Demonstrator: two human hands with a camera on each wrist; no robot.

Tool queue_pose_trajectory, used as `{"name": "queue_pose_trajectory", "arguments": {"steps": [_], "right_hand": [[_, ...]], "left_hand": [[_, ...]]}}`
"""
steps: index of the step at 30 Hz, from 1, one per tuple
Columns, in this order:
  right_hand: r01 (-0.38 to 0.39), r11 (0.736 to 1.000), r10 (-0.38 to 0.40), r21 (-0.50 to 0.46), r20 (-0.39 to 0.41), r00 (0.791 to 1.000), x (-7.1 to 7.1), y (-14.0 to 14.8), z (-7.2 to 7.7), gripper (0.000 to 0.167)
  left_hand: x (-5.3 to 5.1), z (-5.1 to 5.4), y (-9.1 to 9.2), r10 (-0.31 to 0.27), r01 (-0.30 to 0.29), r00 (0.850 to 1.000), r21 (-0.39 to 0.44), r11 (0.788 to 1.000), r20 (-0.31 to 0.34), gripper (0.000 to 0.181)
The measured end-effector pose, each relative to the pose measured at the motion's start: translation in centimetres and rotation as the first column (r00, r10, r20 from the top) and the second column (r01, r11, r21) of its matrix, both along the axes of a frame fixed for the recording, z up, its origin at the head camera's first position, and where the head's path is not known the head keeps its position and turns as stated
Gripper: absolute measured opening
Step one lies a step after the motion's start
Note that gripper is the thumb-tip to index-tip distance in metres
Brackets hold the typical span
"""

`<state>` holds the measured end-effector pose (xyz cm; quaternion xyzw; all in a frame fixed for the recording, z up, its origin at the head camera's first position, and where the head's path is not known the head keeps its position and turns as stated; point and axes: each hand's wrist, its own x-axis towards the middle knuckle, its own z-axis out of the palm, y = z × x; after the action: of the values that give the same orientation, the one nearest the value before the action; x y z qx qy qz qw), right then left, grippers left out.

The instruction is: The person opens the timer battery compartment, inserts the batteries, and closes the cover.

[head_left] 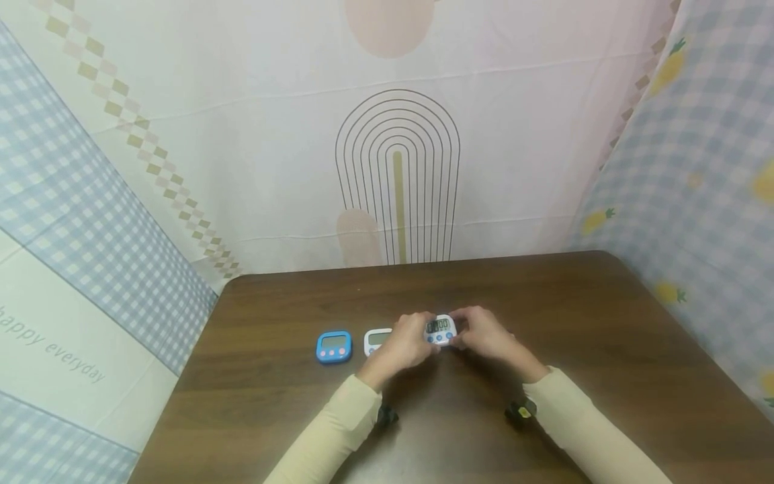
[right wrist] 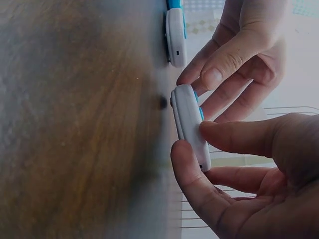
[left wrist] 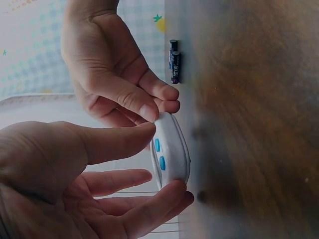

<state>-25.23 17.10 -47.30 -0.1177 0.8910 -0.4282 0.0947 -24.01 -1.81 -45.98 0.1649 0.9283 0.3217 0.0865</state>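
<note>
A small white digital timer (head_left: 440,329) with blue buttons is held up between both hands, its screen showing zeros. My left hand (head_left: 406,343) grips its left side, thumb and fingers at the edges. On the opposite side, my right hand (head_left: 488,334) pinches it between thumb and fingers. In the left wrist view the timer (left wrist: 173,149) appears edge-on, just above the wood. Its side and blue buttons also show in the right wrist view, where the timer (right wrist: 189,119) partly hides behind the right fingertips.
Left of the hands, a second white timer (head_left: 376,338) lies partly covered by the left hand, beside a blue timer (head_left: 334,347) with pink buttons. Dark batteries (left wrist: 174,62) lie beyond the right hand. All are on a brown wooden table (head_left: 272,403) enclosed by patterned cloths.
</note>
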Motion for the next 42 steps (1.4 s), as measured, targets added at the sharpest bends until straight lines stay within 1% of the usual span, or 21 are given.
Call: {"name": "queue_pose_trajectory", "arguments": {"steps": [7,14,19,23,26,30,33,38,42], "right_hand": [[0.001,1.000,-0.001,0.030,-0.010,1.000,0.01,-0.07,-0.27,0.043],[0.021,0.997,-0.022,0.076,0.019,1.000,0.00,-0.18,-0.57,0.040],[0.023,0.995,-0.022,0.099,-0.007,1.000,-0.10,-0.21,-0.83,0.042],[0.023,0.994,-0.020,0.103,-0.024,1.000,-0.12,-0.25,-0.76,0.044],[0.017,0.993,-0.013,0.116,-0.041,0.999,-0.14,-0.29,-0.62,0.045],[0.016,0.990,-0.007,0.139,-0.062,0.998,-0.18,-0.33,-0.54,0.050],[0.019,0.990,-0.010,0.143,-0.067,0.998,-0.16,-0.33,-0.58,0.055],[0.013,0.992,-0.006,0.126,-0.059,0.998,0.04,-0.41,-0.59,0.054],[-0.003,0.993,0.009,0.119,-0.052,0.999,0.04,-0.31,-0.39,0.053]], "left_hand": [[0.00,-0.09,-0.06,-0.018,0.018,1.000,-0.005,1.000,-0.007,0.060],[-0.01,-0.09,-0.14,-0.031,0.031,0.999,-0.030,0.999,-0.024,0.046],[-0.08,-0.12,-0.19,-0.055,0.052,0.998,-0.065,0.997,-0.036,0.039],[-0.17,-0.15,-0.21,-0.075,0.072,0.996,-0.064,0.995,-0.041,0.032],[-0.14,-0.12,-0.17,-0.080,0.077,0.996,-0.064,0.995,-0.038,0.032],[0.01,-0.01,-0.10,-0.076,0.073,0.997,-0.086,0.994,-0.031,0.040],[0.08,-0.01,-0.07,-0.078,0.074,0.996,-0.098,0.992,-0.035,0.042],[0.08,-0.25,-0.12,-0.095,0.091,0.995,-0.104,0.990,-0.042,0.034],[-0.03,-0.28,-0.06,-0.099,0.093,0.994,-0.111,0.989,-0.049,0.035]]}}
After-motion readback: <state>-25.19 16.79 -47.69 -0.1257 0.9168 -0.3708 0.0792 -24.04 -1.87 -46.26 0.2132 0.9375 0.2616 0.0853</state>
